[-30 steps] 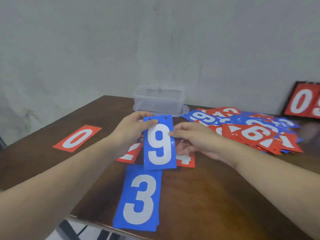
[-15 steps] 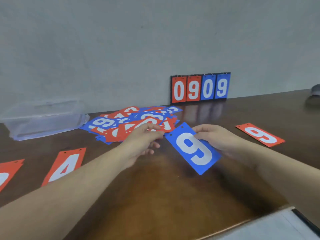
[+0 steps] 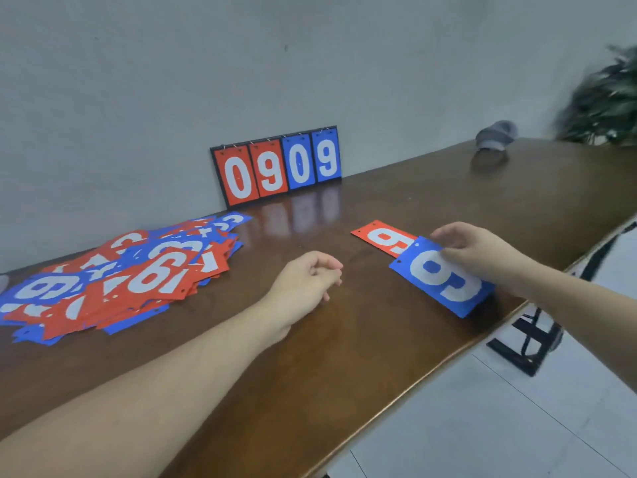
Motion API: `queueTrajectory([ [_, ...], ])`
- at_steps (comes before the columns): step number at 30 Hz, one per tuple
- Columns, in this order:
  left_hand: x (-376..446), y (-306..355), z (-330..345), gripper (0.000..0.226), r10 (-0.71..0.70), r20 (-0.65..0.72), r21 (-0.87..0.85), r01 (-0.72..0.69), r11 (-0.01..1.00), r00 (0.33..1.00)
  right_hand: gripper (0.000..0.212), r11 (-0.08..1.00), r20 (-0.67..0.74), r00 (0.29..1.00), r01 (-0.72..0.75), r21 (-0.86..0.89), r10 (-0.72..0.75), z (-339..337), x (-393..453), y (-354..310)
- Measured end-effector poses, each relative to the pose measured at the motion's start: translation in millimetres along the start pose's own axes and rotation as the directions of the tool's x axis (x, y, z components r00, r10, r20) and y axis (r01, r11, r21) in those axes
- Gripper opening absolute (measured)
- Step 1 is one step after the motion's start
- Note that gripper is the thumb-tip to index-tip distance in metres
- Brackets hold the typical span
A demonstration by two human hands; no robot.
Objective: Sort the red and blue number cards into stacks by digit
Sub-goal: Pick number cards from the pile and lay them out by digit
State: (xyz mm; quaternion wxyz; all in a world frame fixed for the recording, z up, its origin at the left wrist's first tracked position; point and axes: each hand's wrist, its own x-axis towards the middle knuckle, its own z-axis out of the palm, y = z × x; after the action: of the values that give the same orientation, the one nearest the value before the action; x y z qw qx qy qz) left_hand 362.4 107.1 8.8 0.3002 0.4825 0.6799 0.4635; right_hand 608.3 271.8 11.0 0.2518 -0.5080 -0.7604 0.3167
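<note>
My right hand (image 3: 479, 251) holds a blue 9 card (image 3: 439, 276) by its far edge, low over the table near the right edge. The card partly overlaps a red 9 card (image 3: 382, 237) lying flat just behind it. My left hand (image 3: 305, 282) hovers in the middle of the table with fingers loosely curled and nothing in it. A mixed pile of red and blue number cards (image 3: 113, 274) spreads over the left side of the table.
A small scoreboard reading 0909 (image 3: 277, 165) leans against the wall at the back. A grey cap (image 3: 496, 134) lies at the far right of the brown table (image 3: 310, 367), with a plant (image 3: 606, 98) behind it. The table's edge runs diagonally at right.
My view has swung right. The left hand has let go of the blue 9 card; the right hand has carried it right and down onto the red 9 card.
</note>
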Motion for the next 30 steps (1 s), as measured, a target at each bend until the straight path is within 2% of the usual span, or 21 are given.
queueTrajectory([
  [4,14.0,1.4,27.2,0.009,0.132,-0.005,0.145,-0.130,0.981,0.991,0.024,0.953,-0.046,0.999,0.010,-0.303,-0.025,-9.6,-2.8,27.0],
  [7,24.4,1.6,43.0,0.010,0.241,0.060,0.331,-0.247,0.911,0.969,0.025,0.924,-0.096,0.987,0.084,-0.373,-0.129,-9.7,-5.5,36.3],
  [9,32.7,2.6,51.1,0.012,0.287,0.122,0.474,-0.309,0.824,0.950,0.025,0.904,-0.068,0.973,0.177,-0.388,-0.220,-7.4,-9.9,36.5],
  [12,44.1,9.5,63.4,0.029,0.295,0.217,0.608,-0.365,0.705,0.930,0.026,0.839,0.042,0.950,0.294,-0.458,-0.310,-1.6,-17.8,38.2],
  [17,64.5,17.3,87.6,0.047,0.226,0.325,0.716,-0.395,0.575,0.918,0.041,0.788,0.117,0.927,0.367,-0.495,-0.357,-5.3,-22.3,43.9],
  [21,75.6,22.6,99.9,0.050,0.142,0.367,0.715,-0.376,0.589,0.919,0.032,0.792,0.116,0.928,0.364,-0.490,-0.354,-13.2,-20.1,50.4],
  [25,79.1,20.8,103.2,0.050,0.148,0.388,0.713,-0.398,0.577,0.910,0.028,0.798,0.124,0.933,0.353,-0.489,-0.337,-17.5,-17.4,52.5],
  [30,73.6,20.8,93.4,0.050,0.175,0.358,0.684,-0.385,0.620,0.917,0.029,0.803,0.108,0.924,0.373,-0.465,-0.367,-12.9,-22.0,36.9],
])
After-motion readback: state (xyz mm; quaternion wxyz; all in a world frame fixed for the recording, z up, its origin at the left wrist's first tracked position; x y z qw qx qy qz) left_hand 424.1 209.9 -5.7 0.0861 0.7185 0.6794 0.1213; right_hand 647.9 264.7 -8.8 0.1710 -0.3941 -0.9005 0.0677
